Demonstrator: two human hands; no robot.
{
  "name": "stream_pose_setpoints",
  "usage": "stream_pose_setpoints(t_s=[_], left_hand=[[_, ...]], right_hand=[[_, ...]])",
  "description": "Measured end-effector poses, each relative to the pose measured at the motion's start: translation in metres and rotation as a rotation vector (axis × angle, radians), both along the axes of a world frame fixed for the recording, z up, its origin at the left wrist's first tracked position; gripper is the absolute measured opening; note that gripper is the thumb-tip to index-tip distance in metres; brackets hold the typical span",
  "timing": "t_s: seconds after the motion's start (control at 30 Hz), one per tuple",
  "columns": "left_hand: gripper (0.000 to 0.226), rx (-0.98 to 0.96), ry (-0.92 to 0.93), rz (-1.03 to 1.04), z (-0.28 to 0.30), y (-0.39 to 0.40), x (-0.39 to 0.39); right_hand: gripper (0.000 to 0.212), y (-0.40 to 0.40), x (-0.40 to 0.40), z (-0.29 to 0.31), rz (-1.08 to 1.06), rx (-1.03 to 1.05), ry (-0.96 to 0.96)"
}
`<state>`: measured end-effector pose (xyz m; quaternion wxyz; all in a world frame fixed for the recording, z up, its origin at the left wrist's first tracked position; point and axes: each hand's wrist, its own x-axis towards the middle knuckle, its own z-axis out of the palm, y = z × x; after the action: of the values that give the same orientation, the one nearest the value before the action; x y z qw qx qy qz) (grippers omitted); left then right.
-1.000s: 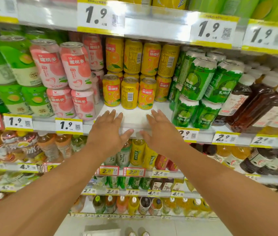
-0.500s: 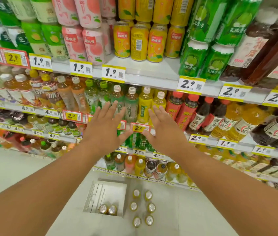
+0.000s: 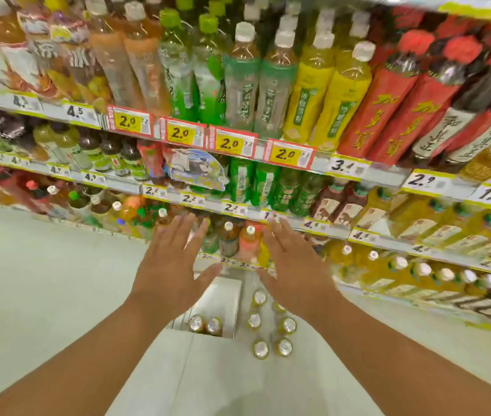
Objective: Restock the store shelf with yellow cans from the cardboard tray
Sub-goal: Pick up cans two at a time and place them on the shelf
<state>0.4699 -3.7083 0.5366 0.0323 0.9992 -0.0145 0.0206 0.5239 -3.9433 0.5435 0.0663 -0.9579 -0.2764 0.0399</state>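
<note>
While both of my hands hang empty over the floor, the stock below reads as follows. Left hand (image 3: pixel 169 265): fingers (image 3: pixel 178 232) spread, palm down, holding nothing. Below its wrist, cardboard tray (image 3: pixel 226 298), white, mostly bare, two yellow cans (image 3: pixel 205 324) upright at its near edge. Between my hands, further down: six loose cans (image 3: pixel 271 324) standing in two columns on the floor just beside the tray. Right hand (image 3: pixel 295 268): fingers likewise splayed, empty. Advice to self: drop each hand straight onto one tray can, wrap the body rather than the lid, and lift vertically so neighbours stay standing. Frame is blurred; can labels unreadable.
</note>
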Motion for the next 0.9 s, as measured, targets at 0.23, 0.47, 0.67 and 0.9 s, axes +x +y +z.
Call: stream_pose_setpoints(t_s=[0.23, 0.47, 0.67, 0.9], left_hand=[[0.084, 0.024, 0.063, 0.031, -0.171, 0.032, -0.036], [0.084, 0.027, 0.109, 0.044, -0.343, 0.058, -0.043], [0.088, -0.025, 0.103, 0.083, -0.453, 0.064, -0.03], [0.089, -0.019, 0.143, 0.022, -0.528, 0.072, -0.024]], right_hand=[[0.081, 0.04, -0.03, -0.171, 0.035, -0.019, 0.126], [0.072, 0.059, -0.04, -0.343, 0.113, -0.014, 0.202], [0.073, 0.066, -0.031, -0.454, 0.176, -0.048, 0.206], [0.076, 0.078, -0.015, -0.524, 0.252, -0.088, 0.191]])
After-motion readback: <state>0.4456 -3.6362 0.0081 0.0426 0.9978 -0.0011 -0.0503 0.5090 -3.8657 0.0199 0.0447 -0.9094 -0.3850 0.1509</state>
